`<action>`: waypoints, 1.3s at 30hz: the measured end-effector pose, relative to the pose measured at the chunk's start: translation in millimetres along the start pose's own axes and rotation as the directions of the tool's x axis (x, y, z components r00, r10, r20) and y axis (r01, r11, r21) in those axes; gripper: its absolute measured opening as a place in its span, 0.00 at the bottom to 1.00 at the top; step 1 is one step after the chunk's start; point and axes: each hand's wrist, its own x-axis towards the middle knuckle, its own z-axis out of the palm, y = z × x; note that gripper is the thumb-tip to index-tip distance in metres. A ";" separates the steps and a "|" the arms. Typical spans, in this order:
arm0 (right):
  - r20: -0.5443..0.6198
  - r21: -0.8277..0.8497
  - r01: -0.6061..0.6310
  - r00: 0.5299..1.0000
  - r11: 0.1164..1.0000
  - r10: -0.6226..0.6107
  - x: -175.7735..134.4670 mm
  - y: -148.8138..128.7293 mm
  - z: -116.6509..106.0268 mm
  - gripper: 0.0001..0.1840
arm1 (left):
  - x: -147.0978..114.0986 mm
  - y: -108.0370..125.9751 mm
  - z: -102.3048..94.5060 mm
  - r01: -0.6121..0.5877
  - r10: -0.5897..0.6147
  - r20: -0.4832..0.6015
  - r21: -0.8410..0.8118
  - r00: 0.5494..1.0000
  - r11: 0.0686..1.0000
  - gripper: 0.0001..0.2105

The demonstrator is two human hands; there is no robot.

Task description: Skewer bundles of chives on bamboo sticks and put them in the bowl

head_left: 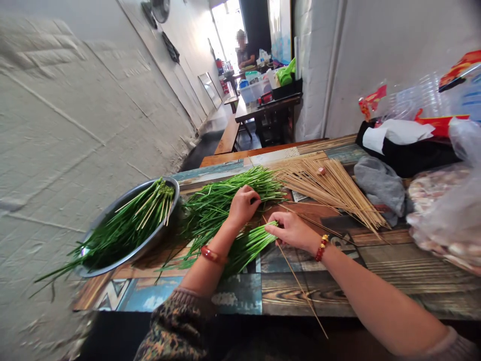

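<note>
My right hand is closed around the pale ends of a small bunch of garlic chives, whose green leaves trail to the left. A thin bamboo skewer passes at the same fingers and slants down past the table's front edge. My left hand is closed, fingers curled in a pinch at the near right side of a loose pile of garlic chives; what it pinches is hidden. Many loose bamboo skewers lie fanned out beyond my right hand.
A metal basin at the left holds skewered chives. On the right of the patterned table are a grey plastic bag and a clear bag of pale pieces. Farther off, a person sits beyond another table.
</note>
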 end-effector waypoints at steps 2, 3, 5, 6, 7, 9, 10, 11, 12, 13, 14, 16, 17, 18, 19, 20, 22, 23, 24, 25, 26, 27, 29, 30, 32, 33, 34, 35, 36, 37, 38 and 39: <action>-0.069 0.026 -0.005 0.998 1.000 0.007 -0.3 -2.2 1.9 0.09 | -7.4 -0.8 -5.5 0.023 -0.030 -0.038 -0.159 0.999 0.987 0.02; -0.098 0.055 -0.007 0.995 0.998 0.013 -0.5 -2.8 3.2 0.09 | -11.3 -0.1 -7.9 0.046 -0.058 -0.042 -0.230 0.997 0.972 0.02; -0.144 0.125 -0.010 0.989 0.992 0.028 -0.7 -2.7 5.8 0.09 | -18.0 3.4 -10.9 0.131 -0.141 -0.004 -0.344 0.990 0.930 0.01; -0.163 0.148 -0.009 0.986 0.989 0.033 -0.6 -2.4 6.6 0.09 | -20.4 6.0 -11.5 0.183 -0.186 0.030 -0.382 0.982 0.906 0.02; -0.186 0.155 -0.002 0.982 0.988 0.031 -0.6 -2.1 6.9 0.10 | -22.0 8.8 -11.6 0.230 -0.227 0.057 -0.414 0.972 0.881 0.03; -0.257 0.122 0.022 0.966 0.992 0.010 -0.3 -2.7 5.4 0.10 | -23.4 14.7 -11.4 0.274 -0.267 0.084 -0.476 0.960 0.836 0.06; -0.305 0.085 0.038 0.952 0.996 -0.011 -0.1 -3.8 3.8 0.10 | -23.3 17.5 -11.3 0.271 -0.267 0.082 -0.506 0.960 0.819 0.07; -0.356 0.041 0.055 0.934 0.998 -0.037 -0.1 -5.5 1.7 0.09 | -23.0 19.9 -11.5 0.259 -0.258 0.079 -0.531 0.963 0.806 0.08; -0.400 -0.006 0.072 0.914 0.997 -0.069 -0.3 -7.6 -0.5 0.09 | -22.5 22.0 -12.0 0.245 -0.242 0.079 -0.551 0.967 0.798 0.08; -0.432 -0.049 0.089 0.896 0.995 -0.101 -0.6 -10.1 -2.6 0.08 | -22.0 23.7 -12.7 0.230 -0.223 0.083 -0.561 0.971 0.795 0.08; -0.450 -0.087 0.103 0.883 0.991 -0.131 -1.0 -12.5 -4.2 0.08 | -21.4 25.0 -13.5 0.217 -0.204 0.087 -0.562 0.975 0.798 0.08; -0.455 -0.144 0.128 0.872 0.981 -0.181 -2.0 -16.6 -5.8 0.08 | -20.4 27.1 -15.3 0.185 -0.169 0.080 -0.560 0.982 0.808 0.08; -0.451 -0.159 0.138 0.871 0.978 -0.196 -2.5 -17.9 -5.6 0.08 | -20.1 28.0 -16.1 0.165 -0.156 0.064 -0.559 0.986 0.813 0.08; -0.446 -0.164 0.142 0.872 0.976 -0.202 -3.0 -18.6 -5.0 0.08 | -19.9 29.0 -16.8 0.144 -0.147 0.039 -0.553 0.988 0.820 0.07; -0.440 -0.161 0.141 0.876 0.977 -0.199 -3.6 -18.8 -4.2 0.08 | -19.9 30.0 -17.1 0.123 -0.141 0.009 -0.544 0.990 0.830 0.06; -0.431 -0.152 0.137 0.882 0.979 -0.191 -4.2 -18.5 -3.3 0.09 | -20.2 31.2 -17.1 0.109 -0.140 -0.018 -0.535 0.990 0.838 0.05; -0.414 -0.133 0.125 0.894 0.983 -0.170 -5.6 -17.0 -2.0 0.09 | -21.6 33.8 -15.9 0.120 -0.159 -0.028 -0.536 0.987 0.836 0.04; -0.407 -0.128 0.117 0.899 0.985 -0.160 -6.4 -16.3 -1.8 0.09 | -22.7 35.2 -14.6 0.146 -0.179 -0.006 -0.554 0.984 0.820 0.05; -0.400 -0.125 0.111 0.904 0.986 -0.152 -7.2 -15.8 -2.0 0.10 | -24.0 36.7 -13.1 0.177 -0.201 0.025 -0.583 0.979 0.793 0.06; -0.393 -0.124 0.103 0.908 0.987 -0.144 -7.8 -15.5 -2.4 0.10 | -25.3 38.2 -11.5 0.208 -0.220 0.057 -0.616 0.974 0.760 0.07; -0.388 -0.128 0.096 0.911 0.987 -0.139 -8.1 -15.4 -3.0 0.09 | -26.6 39.5 -10.0 0.232 -0.234 0.085 -0.647 0.969 0.726 0.08; -0.384 -0.134 0.088 0.914 0.987 -0.133 -8.2 -15.6 -3.6 0.09 | -27.8 40.6 -8.8 0.246 -0.241 0.102 -0.673 0.965 0.698 0.09; -0.388 -0.161 0.085 0.910 0.983 -0.142 -7.6 -16.2 -4.5 0.09 | -29.8 41.9 -7.7 0.247 -0.239 0.111 -0.695 0.965 0.675 0.09; -0.391 -0.179 0.090 0.907 0.980 -0.155 -7.2 -16.4 -4.6 0.09 | -30.6 42.1 -7.8 0.243 -0.233 0.111 -0.693 0.966 0.679 0.09; -0.396 -0.210 0.098 0.901 0.973 -0.177 -6.6 -16.1 -4.2 0.09 | -31.7 41.6 -8.6 0.232 -0.225 0.100 -0.681 0.969 0.695 0.09; -0.396 -0.222 0.098 0.900 0.970 -0.182 -6.6 -15.7 -3.8 0.10 | -32.1 41.3 -9.1 0.225 -0.221 0.093 -0.676 0.971 0.702 0.08; -0.397 -0.232 0.096 0.899 0.968 -0.184 -6.7 -15.1 -3.4 0.10 | -32.4 40.9 -9.5 0.217 -0.216 0.087 -0.673 0.973 0.707 0.08; -0.397 -0.237 0.089 0.900 0.967 -0.180 -7.0 -14.4 -3.1 0.10 | -32.6 40.5 -9.8 0.209 -0.211 0.080 -0.672 0.974 0.710 0.08; -0.398 -0.237 0.081 0.901 0.968 -0.173 -7.3 -13.6 -2.8 0.10 | -32.6 40.2 -9.9 0.202 -0.206 0.075 -0.672 0.976 0.712 0.08; -0.396 -0.232 0.076 0.903 0.970 -0.165 -7.6 -13.0 -2.6 0.11 | -32.7 39.9 -10.0 0.195 -0.202 0.069 -0.672 0.977 0.715 0.08; -0.391 -0.225 0.072 0.907 0.972 -0.158 -7.8 -12.7 -2.5 0.11 | -32.6 39.8 -10.0 0.190 -0.201 0.062 -0.670 0.978 0.718 0.07; -0.387 -0.218 0.069 0.910 0.974 -0.151 -7.9 -12.6 -2.5 0.11 | -32.6 39.6 -10.0 0.186 -0.203 0.053 -0.667 0.978 0.721 0.07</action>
